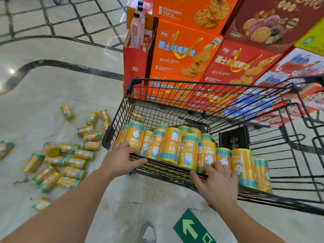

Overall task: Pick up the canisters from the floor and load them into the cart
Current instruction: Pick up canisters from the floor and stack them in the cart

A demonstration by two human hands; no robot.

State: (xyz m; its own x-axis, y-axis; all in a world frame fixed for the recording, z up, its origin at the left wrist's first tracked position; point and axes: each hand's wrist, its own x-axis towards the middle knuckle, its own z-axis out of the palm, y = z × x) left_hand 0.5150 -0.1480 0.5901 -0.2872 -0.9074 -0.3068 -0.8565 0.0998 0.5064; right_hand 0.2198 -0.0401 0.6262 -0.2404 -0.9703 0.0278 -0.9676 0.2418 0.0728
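Item: small yellow cylindrical canisters (75,162) with teal bands and printed cartoon labels.

Location: some two dozen lie scattered on their sides on the pale polished stone floor (52,95). A second lot (170,146) stands upright, packed along the near wall of the black wire shopping cart (192,83).

Handling: probably light, rigid and smooth-walled, apt to roll. Best taken round the middle of the barrel, perhaps two at once.

Hands: the left hand (122,158) lies flat over the cart's near rim, fingers extended. The right hand (217,183) is spread, fingertips touching an upright canister by the rim. Neither holds anything. The floor lot lies left of the left hand, well apart.

Surroundings: stacked orange and red biscuit boxes (184,50) beyond the cart.
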